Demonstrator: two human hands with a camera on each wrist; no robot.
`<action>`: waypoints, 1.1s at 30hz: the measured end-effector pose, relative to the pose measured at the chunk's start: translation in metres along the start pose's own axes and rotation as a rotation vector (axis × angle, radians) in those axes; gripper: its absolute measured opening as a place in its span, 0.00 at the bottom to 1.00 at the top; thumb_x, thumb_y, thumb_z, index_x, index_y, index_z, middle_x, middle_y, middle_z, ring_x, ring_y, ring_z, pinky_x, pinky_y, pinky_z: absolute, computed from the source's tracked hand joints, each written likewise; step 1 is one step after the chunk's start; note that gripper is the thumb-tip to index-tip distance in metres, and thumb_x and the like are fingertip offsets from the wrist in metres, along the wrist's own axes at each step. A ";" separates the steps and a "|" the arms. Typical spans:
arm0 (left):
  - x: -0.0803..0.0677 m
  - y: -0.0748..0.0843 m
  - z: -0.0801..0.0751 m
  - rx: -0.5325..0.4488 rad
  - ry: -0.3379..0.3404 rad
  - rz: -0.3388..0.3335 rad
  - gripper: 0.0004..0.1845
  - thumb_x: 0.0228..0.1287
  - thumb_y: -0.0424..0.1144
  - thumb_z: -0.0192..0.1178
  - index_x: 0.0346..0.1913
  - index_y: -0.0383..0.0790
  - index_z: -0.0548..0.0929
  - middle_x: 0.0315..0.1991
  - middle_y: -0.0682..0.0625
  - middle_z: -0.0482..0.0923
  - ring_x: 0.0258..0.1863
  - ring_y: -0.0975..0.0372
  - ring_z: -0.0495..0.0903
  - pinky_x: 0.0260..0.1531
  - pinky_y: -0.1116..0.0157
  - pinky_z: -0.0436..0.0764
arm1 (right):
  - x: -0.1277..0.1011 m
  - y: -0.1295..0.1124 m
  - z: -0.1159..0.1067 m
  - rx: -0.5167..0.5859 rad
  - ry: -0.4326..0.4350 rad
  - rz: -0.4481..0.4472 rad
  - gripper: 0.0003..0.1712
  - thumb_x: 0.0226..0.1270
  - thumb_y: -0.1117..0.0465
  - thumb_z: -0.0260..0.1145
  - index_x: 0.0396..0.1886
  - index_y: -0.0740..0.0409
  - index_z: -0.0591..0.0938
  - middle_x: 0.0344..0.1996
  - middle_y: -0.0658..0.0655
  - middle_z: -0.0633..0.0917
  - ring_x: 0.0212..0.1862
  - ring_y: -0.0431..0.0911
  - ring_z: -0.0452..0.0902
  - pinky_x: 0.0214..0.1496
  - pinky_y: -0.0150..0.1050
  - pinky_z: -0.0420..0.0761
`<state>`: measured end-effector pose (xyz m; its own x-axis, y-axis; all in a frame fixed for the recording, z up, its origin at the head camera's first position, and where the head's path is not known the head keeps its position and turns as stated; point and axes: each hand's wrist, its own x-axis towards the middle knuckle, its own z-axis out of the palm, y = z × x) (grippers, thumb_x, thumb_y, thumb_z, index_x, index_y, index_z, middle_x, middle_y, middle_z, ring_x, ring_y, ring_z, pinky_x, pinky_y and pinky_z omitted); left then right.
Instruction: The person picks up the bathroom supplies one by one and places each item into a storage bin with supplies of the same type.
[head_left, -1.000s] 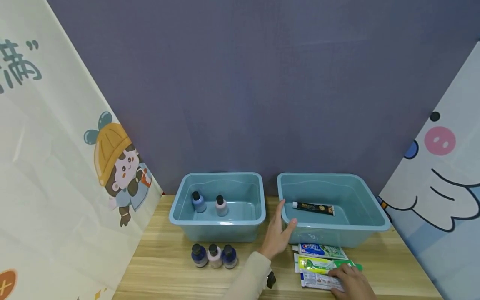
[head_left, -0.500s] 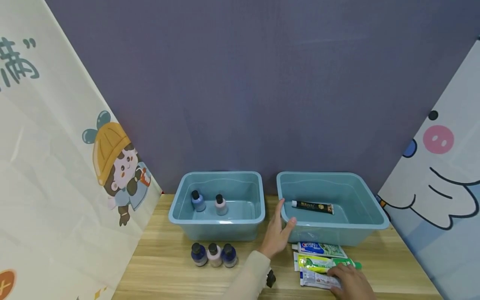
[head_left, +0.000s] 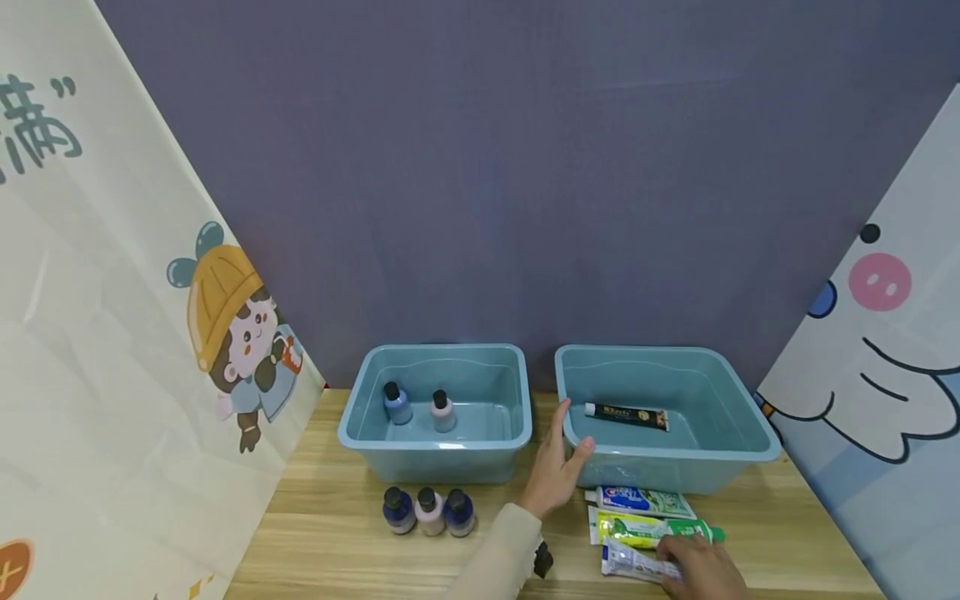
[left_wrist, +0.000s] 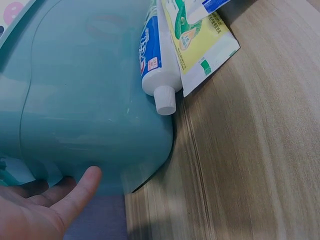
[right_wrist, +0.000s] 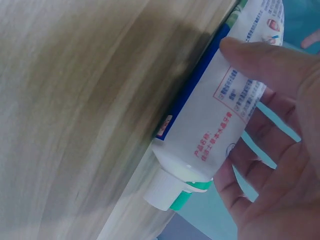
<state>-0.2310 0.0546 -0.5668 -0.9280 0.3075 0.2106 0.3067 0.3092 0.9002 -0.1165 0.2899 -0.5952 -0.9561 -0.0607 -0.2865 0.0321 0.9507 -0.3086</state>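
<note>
white toothpaste tube [head_left: 633, 563] | under right hand [head_left: 701, 567] | left hand [head_left: 557, 467] touching right bin [head_left: 750, 433]

The right hand [head_left: 701, 565] has closed its thumb and fingers around the nearest toothpaste tube [head_left: 637, 562]. The tube's cap end now sits slightly raised off the wooden table [head_left: 337, 533].

Head overview; wrists close, toothpaste tubes [head_left: 643, 501] shared

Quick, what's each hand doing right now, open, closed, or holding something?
Left hand: open, fingers straight against the right-hand teal plastic bin.
Right hand: holding the white toothpaste tube, thumb over it.
</note>
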 end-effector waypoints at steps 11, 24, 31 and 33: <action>0.001 0.003 -0.002 -0.004 -0.003 0.006 0.38 0.79 0.59 0.48 0.80 0.75 0.39 0.83 0.53 0.50 0.79 0.47 0.59 0.72 0.38 0.64 | 0.000 0.000 0.002 0.020 -0.020 0.012 0.17 0.54 0.54 0.81 0.32 0.44 0.77 0.27 0.45 0.75 0.33 0.45 0.67 0.39 0.45 0.66; -0.001 0.001 0.000 -0.020 0.010 0.019 0.38 0.79 0.58 0.50 0.80 0.75 0.40 0.83 0.53 0.51 0.78 0.46 0.61 0.70 0.37 0.66 | -0.003 0.002 0.007 0.006 0.036 -0.017 0.19 0.51 0.58 0.82 0.31 0.42 0.77 0.30 0.42 0.77 0.33 0.41 0.68 0.38 0.41 0.74; -0.002 0.000 0.000 -0.028 0.004 0.007 0.38 0.79 0.59 0.49 0.80 0.75 0.39 0.83 0.53 0.50 0.78 0.46 0.59 0.70 0.37 0.66 | -0.004 0.004 0.005 0.035 0.009 -0.011 0.18 0.53 0.61 0.80 0.33 0.42 0.78 0.32 0.42 0.78 0.34 0.40 0.69 0.39 0.40 0.75; -0.002 0.000 0.000 -0.030 0.002 0.005 0.38 0.79 0.59 0.49 0.80 0.75 0.40 0.83 0.53 0.50 0.78 0.45 0.59 0.70 0.36 0.66 | -0.005 0.005 0.005 0.037 0.016 -0.016 0.18 0.53 0.60 0.80 0.33 0.41 0.78 0.32 0.42 0.77 0.34 0.39 0.68 0.38 0.39 0.75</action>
<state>-0.2289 0.0542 -0.5672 -0.9268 0.3068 0.2165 0.3053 0.2800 0.9102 -0.1098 0.2938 -0.5997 -0.9613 -0.0707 -0.2663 0.0270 0.9377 -0.3464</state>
